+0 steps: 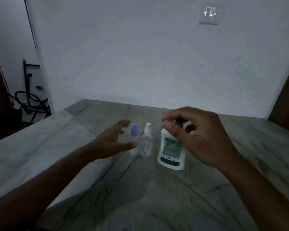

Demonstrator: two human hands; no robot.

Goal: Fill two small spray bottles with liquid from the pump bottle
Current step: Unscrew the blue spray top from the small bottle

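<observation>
Head view puts the left hand [114, 140] spread wide, fingers splayed and holding nothing, just beside the blue-capped spray bottle [134, 139], its thumb tip [132, 145] overlapping the bottle's clear body, though contact is hard to judge. The right hand [195, 134] hovers over the top of the pump bottle [171, 150], fingers loosely curled with thumb and forefinger near each other, also gripping nothing that shows (the pump head itself is hidden behind it).

The step in hand looks like the first reach. To do it well, the left hand should close around the small bottle's body low down, so it does not tip into its neighbour, while the right steadies or unscrews the pump bottle squarely from above.

Both spray bottles stand upright and capped, touching or nearly so, at the middle of the grey veined worktop [157, 197]; the white-capped spray bottle [146, 140] sits between the blue one and the pump bottle. They are clear-walled and look empty. White, with a green label, the pump bottle stands just right of them.
</observation>
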